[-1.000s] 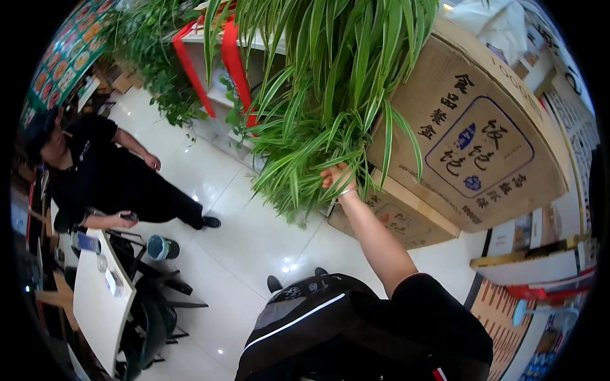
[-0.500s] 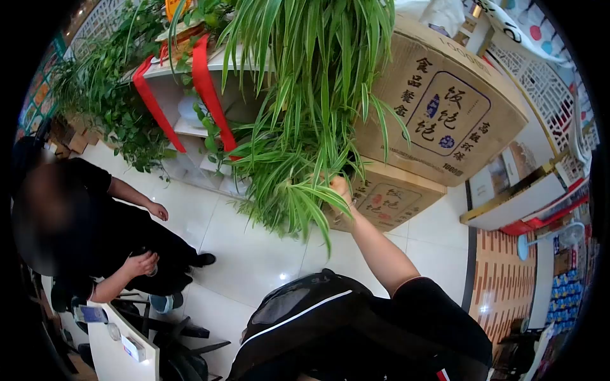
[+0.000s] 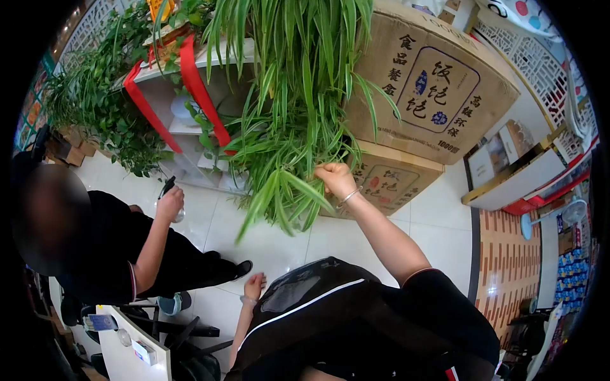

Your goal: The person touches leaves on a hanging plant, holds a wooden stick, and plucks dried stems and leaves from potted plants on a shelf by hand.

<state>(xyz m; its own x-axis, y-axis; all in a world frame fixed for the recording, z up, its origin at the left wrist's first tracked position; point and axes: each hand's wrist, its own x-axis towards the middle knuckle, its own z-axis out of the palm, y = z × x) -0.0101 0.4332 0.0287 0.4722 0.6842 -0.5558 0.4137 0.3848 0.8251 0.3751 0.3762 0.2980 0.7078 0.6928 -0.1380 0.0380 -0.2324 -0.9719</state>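
A spider plant (image 3: 298,82) with long green-and-white leaves hangs down from the shelf top. My right hand (image 3: 335,180), a bracelet at its wrist, is closed in a pinch on a stem of a drooping spider plant shoot (image 3: 279,190) near the plant's lower end. The leaves of that shoot fan out to the left of my fingers. My left hand (image 3: 255,286) is low beside my body, its fingers loosely apart and holding nothing. Cardboard boxes (image 3: 438,95) stand stacked just to the right of the plant.
At left a person in black (image 3: 95,247) holds a clear spray bottle (image 3: 178,208) with a black trigger. Red ribbons (image 3: 202,95) hang over the white shelf (image 3: 162,95). A small table (image 3: 127,349) and a bin (image 3: 173,305) are at lower left.
My left hand has come into view. My right hand has shifted slightly left and down with the shoot. The other person has turned toward the plants and raised a spray bottle.
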